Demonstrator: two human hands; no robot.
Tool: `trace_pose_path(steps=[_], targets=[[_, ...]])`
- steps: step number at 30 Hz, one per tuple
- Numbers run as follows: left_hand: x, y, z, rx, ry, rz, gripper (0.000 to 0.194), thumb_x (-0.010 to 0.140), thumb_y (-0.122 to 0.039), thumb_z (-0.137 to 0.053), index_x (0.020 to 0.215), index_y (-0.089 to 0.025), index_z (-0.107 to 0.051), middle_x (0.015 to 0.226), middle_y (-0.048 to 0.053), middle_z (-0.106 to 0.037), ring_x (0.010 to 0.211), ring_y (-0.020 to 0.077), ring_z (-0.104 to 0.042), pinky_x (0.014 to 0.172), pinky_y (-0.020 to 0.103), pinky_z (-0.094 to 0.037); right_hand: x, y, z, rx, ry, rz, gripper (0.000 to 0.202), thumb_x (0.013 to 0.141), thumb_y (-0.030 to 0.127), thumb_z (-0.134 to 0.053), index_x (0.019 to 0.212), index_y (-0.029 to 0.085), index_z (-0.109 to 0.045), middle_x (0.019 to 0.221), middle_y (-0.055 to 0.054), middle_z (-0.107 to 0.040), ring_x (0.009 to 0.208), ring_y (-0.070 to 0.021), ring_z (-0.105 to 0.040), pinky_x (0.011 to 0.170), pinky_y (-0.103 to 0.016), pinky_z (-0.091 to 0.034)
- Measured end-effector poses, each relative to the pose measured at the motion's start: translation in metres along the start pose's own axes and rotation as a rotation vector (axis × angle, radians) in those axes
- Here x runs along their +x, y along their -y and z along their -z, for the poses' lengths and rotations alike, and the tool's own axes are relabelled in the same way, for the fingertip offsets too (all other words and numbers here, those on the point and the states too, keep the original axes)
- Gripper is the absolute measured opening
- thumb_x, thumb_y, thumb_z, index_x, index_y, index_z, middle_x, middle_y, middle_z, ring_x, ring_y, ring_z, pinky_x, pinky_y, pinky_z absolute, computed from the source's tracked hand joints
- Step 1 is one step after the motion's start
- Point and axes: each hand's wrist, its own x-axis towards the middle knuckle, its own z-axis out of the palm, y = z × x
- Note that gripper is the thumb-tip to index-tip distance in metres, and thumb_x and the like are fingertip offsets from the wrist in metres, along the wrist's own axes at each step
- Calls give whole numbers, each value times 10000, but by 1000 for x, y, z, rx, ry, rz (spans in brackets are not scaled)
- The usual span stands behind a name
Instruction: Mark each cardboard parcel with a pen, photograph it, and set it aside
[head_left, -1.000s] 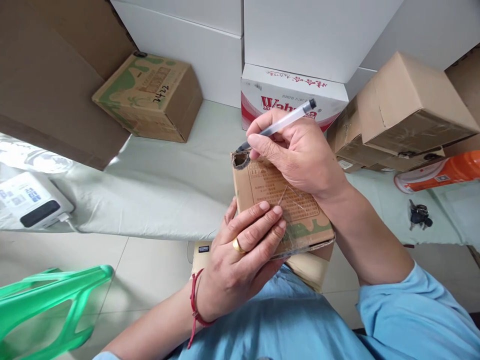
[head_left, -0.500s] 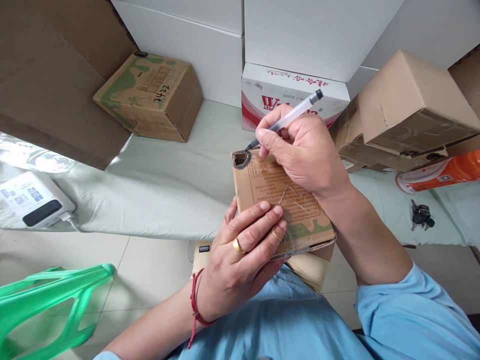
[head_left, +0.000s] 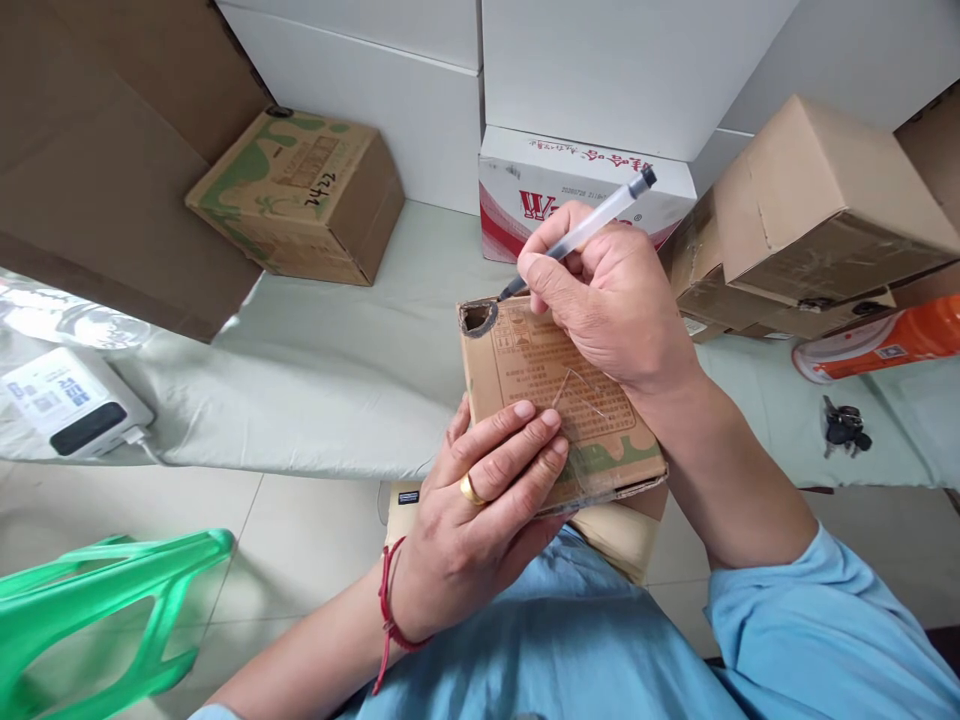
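A brown cardboard box (head_left: 600, 430) with green patches and printed text is tilted at the table's front edge. Its upper left corner has a hole ringed with dark ink. My left hand (head_left: 487, 490), wearing a gold ring and a red string bracelet, grips the box at its lower left, fingers across the top face. Pinched in my right hand (head_left: 607, 300) is a pen (head_left: 592, 225) with a clear barrel, its dark tip at the box's top edge just right of the hole. Part of my right hand rests over the box's upper right.
Green-patterned box (head_left: 300, 195) at back left; red-and-white carton (head_left: 585, 175) behind my right hand; stacked boxes (head_left: 832, 200) and keys (head_left: 844, 427) right. White device (head_left: 75, 400) left, green stool (head_left: 112, 600) on the floor.
The pen tip has shifted slightly to the right, away from the hole, and my right hand has moved a little with it. My left hand keeps its hold on the box.
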Motion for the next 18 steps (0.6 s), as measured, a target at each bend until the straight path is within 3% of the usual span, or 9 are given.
trace_pose_path(steps=[5,9,12,14,16,18], targets=[[0,1,1,4,9,-7,441,1022,-265,-750,1428,-119,-661,1438,164,-755,1479,292,-606,1292,486,-458,-1,1,1,53,-42,12,250,1039,380,-702,851,247,-605,715,40,-597,652,-121,-587,628,-260,-519],[0,2,2,-2,12,-16,461,1016,-275,-766,1434,-120,-649,1435,166,-755,1486,294,-600,1291,489,-465,-11,-17,12,74,-342,52,252,1076,524,-615,1050,274,-638,831,11,-700,587,-125,-568,548,-274,-460],[-2,2,1,-4,6,-20,474,1022,-280,-762,1451,-123,-637,1426,169,-755,1491,293,-596,1305,490,-454,-37,-58,28,-90,-524,53,269,1104,514,-538,1183,280,-642,899,-13,-751,601,-148,-600,591,-300,-482],[-5,2,1,-14,5,-10,497,1019,-270,-766,1475,-135,-622,1452,174,-730,1523,303,-564,1315,520,-445,-65,-93,41,-290,-536,26,240,1092,451,-553,1176,262,-675,922,-41,-774,701,-192,-673,707,-344,-535],[-8,1,3,-24,-18,26,513,991,-245,-798,1471,-172,-631,1590,189,-613,1619,355,-442,1323,598,-419,-98,-126,54,-517,-419,-8,212,1068,368,-551,1119,243,-714,974,-93,-786,868,-257,-732,847,-407,-563],[-10,-1,7,-23,-45,88,534,948,-205,-836,1450,-228,-654,1772,173,-380,1703,433,-244,1331,703,-346,-130,-152,66,-684,-312,-76,246,1049,293,-506,1112,225,-734,1022,-136,-785,962,-302,-736,888,-440,-567]])
